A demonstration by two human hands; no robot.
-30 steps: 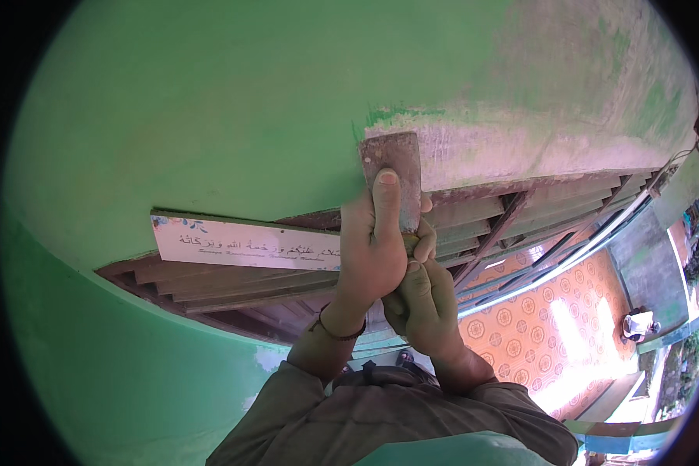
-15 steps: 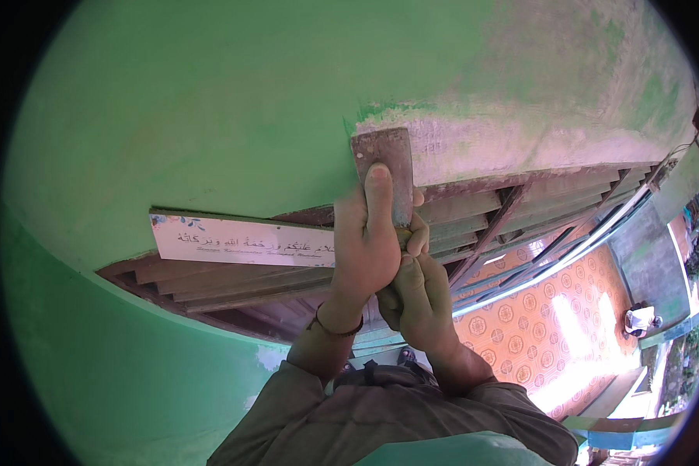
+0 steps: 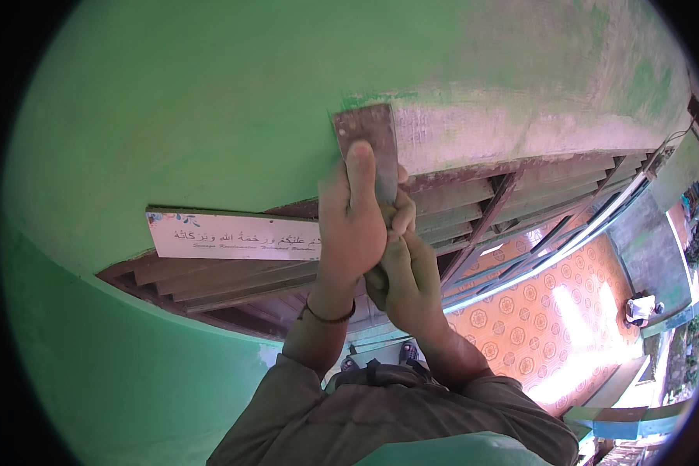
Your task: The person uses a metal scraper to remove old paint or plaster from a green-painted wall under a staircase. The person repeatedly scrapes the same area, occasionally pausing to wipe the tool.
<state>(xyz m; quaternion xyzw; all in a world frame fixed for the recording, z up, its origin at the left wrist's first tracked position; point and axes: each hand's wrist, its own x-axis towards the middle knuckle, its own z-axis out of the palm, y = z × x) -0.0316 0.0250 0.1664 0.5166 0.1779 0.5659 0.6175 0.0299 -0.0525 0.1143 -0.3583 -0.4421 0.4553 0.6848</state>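
Both hands work a flat, stained metal scraper against the green wall. Its wide edge meets the paint just left of a pale patch, where the green coat is gone. My left hand is closed on the blade, thumb stretched flat along its face and fingers behind it. Below it, my right hand is wrapped round the lower end; most of the handle is hidden in its grip. A bracelet circles my left wrist.
Left of my hands, a white sign board leans across brown slatted vents. The vent frame runs on to the right. Far below lies an orange patterned tile floor, with a person low at its far right side. My sandalled feet show beneath me.
The scraper and both hands have moved up and slightly left along the wall. More of the pale patch shows right of the blade. Both grips stay the same.
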